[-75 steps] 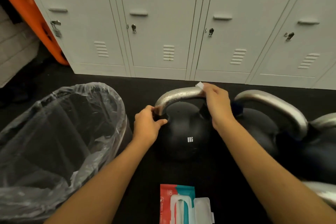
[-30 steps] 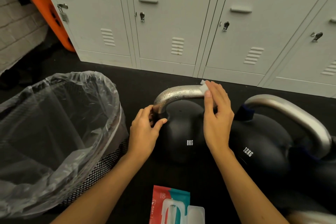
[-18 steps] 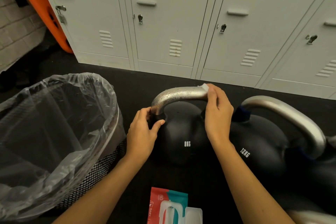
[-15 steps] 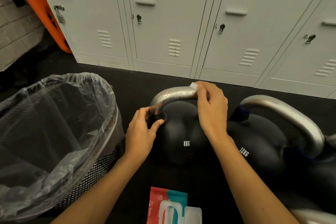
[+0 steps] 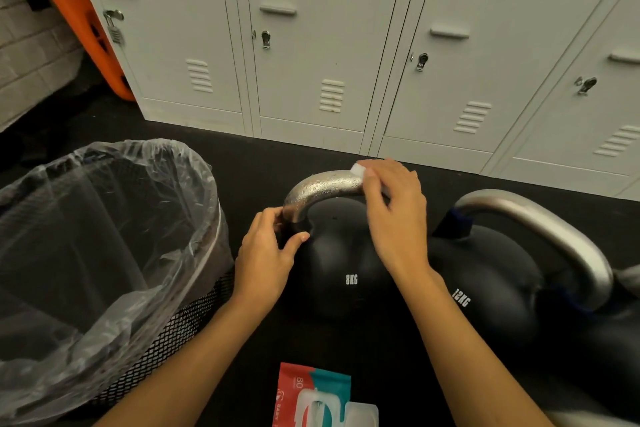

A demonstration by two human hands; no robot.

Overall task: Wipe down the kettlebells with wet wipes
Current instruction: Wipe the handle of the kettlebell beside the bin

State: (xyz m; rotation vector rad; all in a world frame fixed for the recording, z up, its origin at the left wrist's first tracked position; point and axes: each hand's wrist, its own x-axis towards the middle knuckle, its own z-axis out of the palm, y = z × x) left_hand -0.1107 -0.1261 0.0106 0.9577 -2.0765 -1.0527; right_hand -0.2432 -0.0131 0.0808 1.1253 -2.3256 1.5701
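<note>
A black 8KG kettlebell (image 5: 341, 267) stands on the dark floor, its silver handle beaded with wet drops. My right hand (image 5: 394, 215) presses a white wet wipe (image 5: 358, 170) onto the top of that handle, with most of the wipe hidden under my fingers. My left hand (image 5: 266, 255) pinches the handle's left leg where it meets the ball. A black 12KG kettlebell (image 5: 491, 274) sits just to the right, touching the first. The red and teal wet wipe pack (image 5: 311, 399) lies on the floor at the bottom edge, its lid flipped up.
A mesh bin (image 5: 104, 246) lined with a clear plastic bag stands close on the left. White lockers (image 5: 346, 45) line the wall behind. Part of a third kettlebell (image 5: 623, 326) shows at the far right. An orange object (image 5: 76, 10) leans at the upper left.
My right hand has slid the wipe back and forth along the top of the 8KG handle, ending slightly further left. My left hand has kept its hold on the handle's left leg.
</note>
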